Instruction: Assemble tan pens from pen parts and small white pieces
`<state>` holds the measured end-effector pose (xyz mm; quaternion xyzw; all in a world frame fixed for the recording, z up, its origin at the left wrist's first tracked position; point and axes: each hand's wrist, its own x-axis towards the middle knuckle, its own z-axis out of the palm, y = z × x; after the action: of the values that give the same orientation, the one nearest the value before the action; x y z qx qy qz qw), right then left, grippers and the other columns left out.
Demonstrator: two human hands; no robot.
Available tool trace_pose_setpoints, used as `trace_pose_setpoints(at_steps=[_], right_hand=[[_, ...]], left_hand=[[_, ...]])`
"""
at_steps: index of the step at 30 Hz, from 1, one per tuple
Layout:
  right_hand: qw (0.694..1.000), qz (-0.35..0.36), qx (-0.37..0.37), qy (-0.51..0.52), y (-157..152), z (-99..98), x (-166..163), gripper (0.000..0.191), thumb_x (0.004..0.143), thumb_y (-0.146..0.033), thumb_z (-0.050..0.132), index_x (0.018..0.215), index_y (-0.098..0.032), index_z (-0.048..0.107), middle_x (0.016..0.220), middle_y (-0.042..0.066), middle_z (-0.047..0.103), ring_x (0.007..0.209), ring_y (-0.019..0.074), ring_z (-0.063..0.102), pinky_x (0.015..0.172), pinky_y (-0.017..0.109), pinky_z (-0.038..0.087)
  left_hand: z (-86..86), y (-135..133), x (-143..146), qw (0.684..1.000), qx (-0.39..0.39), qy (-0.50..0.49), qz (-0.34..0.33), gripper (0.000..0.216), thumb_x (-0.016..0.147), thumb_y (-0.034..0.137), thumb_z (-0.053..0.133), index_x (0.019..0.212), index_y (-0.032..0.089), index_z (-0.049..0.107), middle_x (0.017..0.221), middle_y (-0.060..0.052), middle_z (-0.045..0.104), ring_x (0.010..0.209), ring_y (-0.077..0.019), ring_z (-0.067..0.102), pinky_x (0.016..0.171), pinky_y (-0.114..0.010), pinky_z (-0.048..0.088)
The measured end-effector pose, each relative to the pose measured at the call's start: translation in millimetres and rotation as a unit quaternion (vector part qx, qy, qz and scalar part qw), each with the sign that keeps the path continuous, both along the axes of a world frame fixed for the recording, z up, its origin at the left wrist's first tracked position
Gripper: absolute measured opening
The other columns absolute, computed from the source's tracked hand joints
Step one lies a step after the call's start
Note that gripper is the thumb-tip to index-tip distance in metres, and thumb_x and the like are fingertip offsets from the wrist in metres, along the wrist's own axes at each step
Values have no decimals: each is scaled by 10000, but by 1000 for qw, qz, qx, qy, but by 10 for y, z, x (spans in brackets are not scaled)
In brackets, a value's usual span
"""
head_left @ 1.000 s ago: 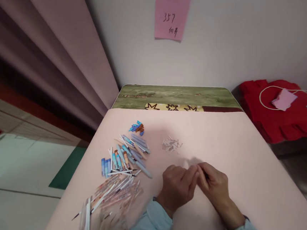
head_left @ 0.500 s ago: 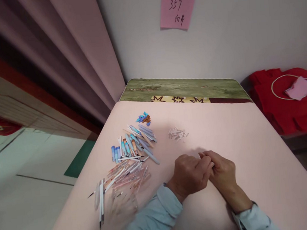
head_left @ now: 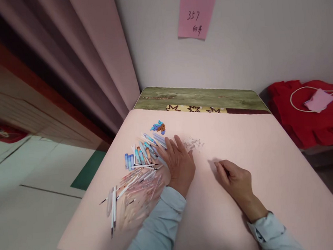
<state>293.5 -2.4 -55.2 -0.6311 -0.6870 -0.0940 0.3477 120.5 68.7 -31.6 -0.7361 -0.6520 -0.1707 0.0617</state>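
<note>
My left hand (head_left: 179,163) is spread palm down over the right side of a pile of pen parts, its fingers apart and pointing away from me. Blue and brown pen barrels (head_left: 141,155) lie just left of it, partly covered by the fingers. Beyond its fingertips sits a small heap of short white pieces (head_left: 195,143). My right hand (head_left: 234,177) rests to the right, thumb and fingers pinched together; whatever is between them is too small or hidden to make out. Thin refills with dark tips (head_left: 114,211) and clear pinkish tubes (head_left: 143,193) are spread nearer to me.
Small blue and brown pieces (head_left: 158,127) lie at the back left of the pink-covered table (head_left: 231,135). Behind is a green board edge (head_left: 204,92). On the right stands a red cloth-covered seat (head_left: 297,117) with pink paper (head_left: 319,100) and a cord.
My hands, which met in front of me, have parted. The left has gone left and forward to the pen parts, its fingers opening. The right stays pinched in nearly the same place.
</note>
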Motion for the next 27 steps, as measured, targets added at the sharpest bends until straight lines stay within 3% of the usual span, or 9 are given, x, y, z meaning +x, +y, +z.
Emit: trace_pose_setpoints(at_steps=[14, 20, 24, 27], right_hand=[[1000, 4, -14, 20, -16, -10, 11, 285, 963, -329, 547, 751, -185, 670, 584, -28, 625, 472, 71, 515, 500, 211, 324], [1000, 3, -13, 20, -22, 7, 4, 274, 964, -330, 547, 763, -190, 671, 596, -25, 635, 475, 77, 519, 498, 213, 340], [1000, 9, -13, 26, -28, 6, 11, 262, 961, -325, 551, 769, -192, 668, 615, -29, 644, 486, 72, 531, 503, 203, 353], [999, 10, -19, 29, -34, 5, 17, 256, 960, -325, 554, 773, -192, 669, 628, -30, 651, 490, 69, 541, 505, 199, 359]], left_hand=[[-22, -45, 20, 997, -61, 39, -10, 712, 922, 353, 500, 1495, -19, 300, 1448, -311, 456, 1444, -425, 278, 1110, -741, 9], [-3, -115, 99, 997, -51, -4, -64, 598, 959, 292, 443, 1505, 74, 331, 1500, -233, 434, 1436, -357, 332, 1153, -688, 98], [-42, -122, 117, 998, -50, 4, -43, 603, 965, 300, 446, 1509, 70, 324, 1533, -272, 359, 1431, -380, 334, 1144, -685, 136], [-55, -135, 117, 998, -57, 10, -31, 602, 962, 315, 459, 1493, 55, 347, 1502, -294, 390, 1415, -397, 353, 1138, -686, 143]])
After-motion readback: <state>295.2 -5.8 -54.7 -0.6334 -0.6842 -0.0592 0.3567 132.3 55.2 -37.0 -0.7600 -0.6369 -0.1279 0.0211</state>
